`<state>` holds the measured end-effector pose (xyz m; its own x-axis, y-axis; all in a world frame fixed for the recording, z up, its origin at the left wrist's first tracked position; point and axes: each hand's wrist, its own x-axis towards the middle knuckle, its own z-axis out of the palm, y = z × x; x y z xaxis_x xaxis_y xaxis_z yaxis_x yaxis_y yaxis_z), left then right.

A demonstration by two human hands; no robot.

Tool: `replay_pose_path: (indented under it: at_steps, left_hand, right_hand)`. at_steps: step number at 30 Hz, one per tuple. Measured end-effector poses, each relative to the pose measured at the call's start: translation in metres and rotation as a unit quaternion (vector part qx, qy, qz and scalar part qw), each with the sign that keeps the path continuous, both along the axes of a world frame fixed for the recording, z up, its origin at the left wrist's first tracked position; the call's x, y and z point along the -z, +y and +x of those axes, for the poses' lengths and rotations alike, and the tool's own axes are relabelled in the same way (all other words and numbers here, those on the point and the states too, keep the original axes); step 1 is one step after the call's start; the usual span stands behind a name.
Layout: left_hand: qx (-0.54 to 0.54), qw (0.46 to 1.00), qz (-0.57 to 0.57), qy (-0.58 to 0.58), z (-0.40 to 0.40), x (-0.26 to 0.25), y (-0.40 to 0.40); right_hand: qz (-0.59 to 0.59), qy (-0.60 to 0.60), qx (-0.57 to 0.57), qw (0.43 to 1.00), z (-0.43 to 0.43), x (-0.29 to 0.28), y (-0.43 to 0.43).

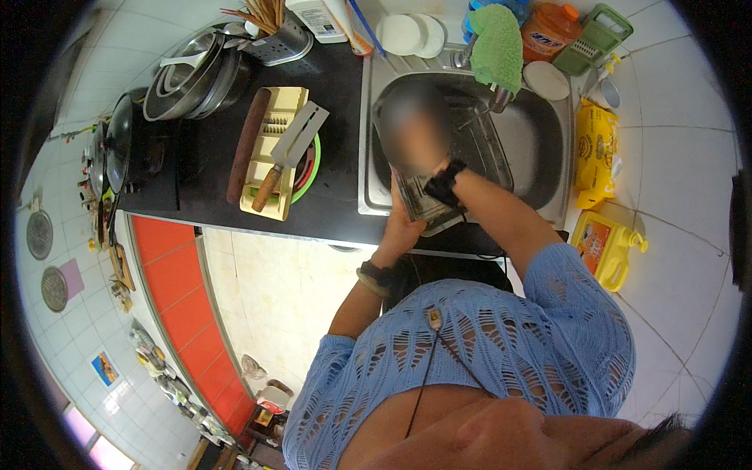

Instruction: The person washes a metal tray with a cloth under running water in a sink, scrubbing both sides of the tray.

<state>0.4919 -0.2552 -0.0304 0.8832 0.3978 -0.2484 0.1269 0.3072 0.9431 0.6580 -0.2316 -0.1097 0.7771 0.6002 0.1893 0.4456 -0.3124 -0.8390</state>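
Note:
A dark rectangular tray (483,150) with raised edges rests tilted in the stainless-steel sink (531,153), its near end jutting over the front rim. My left hand (403,226) grips that near end, thumb on top at the corner. Over the tray's left part reaches my right hand (426,147), largely hidden by a blurred patch, so its fingers and anything in them cannot be made out. A thin stream of water (473,120) seems to run from the faucet (500,98) towards the tray. A green cloth (497,47) hangs over the faucet.
Left on the black counter (200,170), a cleaver (294,147) lies across a cream grater board (258,194) beside a brown rod (249,144). Stacked pans (188,76) stand farther left. An orange bottle (547,35), yellow pack (596,155) and yellow jug (605,249) line the right side.

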Motion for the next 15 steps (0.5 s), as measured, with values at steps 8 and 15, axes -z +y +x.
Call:
replay_pose_path:
  at_steps: [8,15]
  left_hand:
    - [-0.001,0.999,0.036,0.034,-0.005,-0.004,0.006]
    - [0.02,0.994,0.104,0.037,0.001,-0.006,0.01]
  right_hand:
    - [-0.109,0.111,-0.159,0.975,0.016,0.035,-0.094]
    - [-0.236,0.012,-0.2,0.951,-0.006,-0.034,-0.067]
